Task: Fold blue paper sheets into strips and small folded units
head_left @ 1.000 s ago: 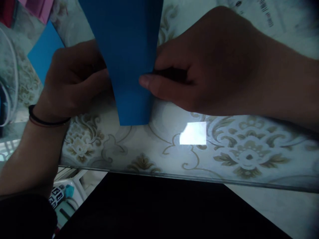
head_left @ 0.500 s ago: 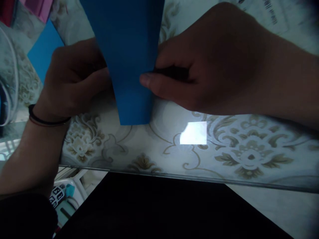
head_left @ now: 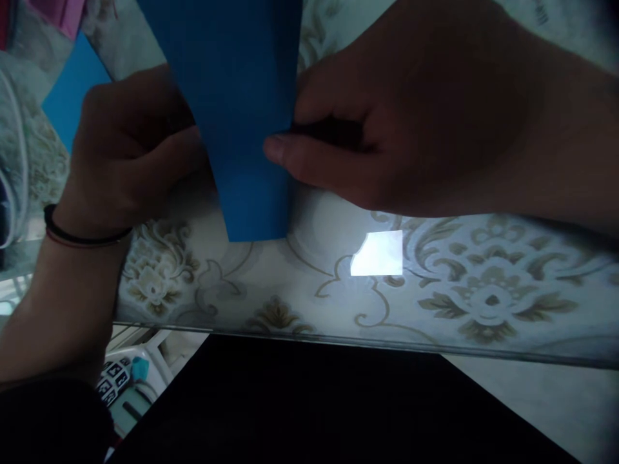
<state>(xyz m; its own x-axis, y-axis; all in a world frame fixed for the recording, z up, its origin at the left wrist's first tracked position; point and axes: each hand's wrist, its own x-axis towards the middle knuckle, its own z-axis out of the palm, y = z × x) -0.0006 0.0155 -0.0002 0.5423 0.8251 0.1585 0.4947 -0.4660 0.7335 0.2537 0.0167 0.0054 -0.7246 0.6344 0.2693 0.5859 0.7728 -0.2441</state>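
The right hand (head_left: 401, 122) keeps a pinching grip on a smooth, straight-edged blue strip (head_left: 236, 96); the left hand's (head_left: 123, 154) hidden fingertips leave its grip unclear. Glossy scrollwork flowers pattern the desk (head_left: 300, 290).

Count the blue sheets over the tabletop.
2: a large sheet, top centre, at the right hand's thumb; a smaller sheet, upper left, partly covered by the left hand. Others may be hidden behind these.
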